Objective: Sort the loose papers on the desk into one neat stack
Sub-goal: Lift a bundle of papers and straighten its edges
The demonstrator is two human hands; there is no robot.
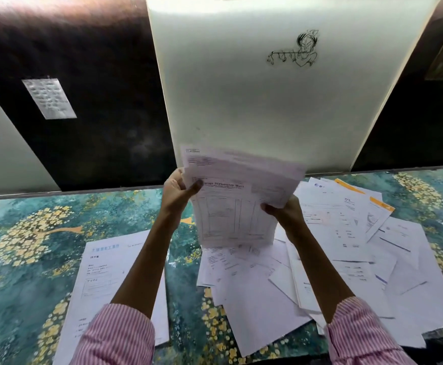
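We hold a bundle (237, 204) of several sheets off the desk (25, 233), above the heap (333, 264). The left hand (179, 191) is closed on the bundle's left edge, thumb across the top sheet. The right hand (285, 210) is closed on its right edge. The sheets in the bundle are fanned and their corners do not line up, so we judge squaring is not done.

Most of the work is left. The heap spreads below and to the right of the bundle, its sheets overlapping at many angles, some with orange corners. Left of the heap, a separate sheet (115, 280) lies flat, partly under the left forearm; we cannot tell if more lie beneath it. We judge the task at an early stage: one bundle gathered, the heap and the sheet still to be collected.
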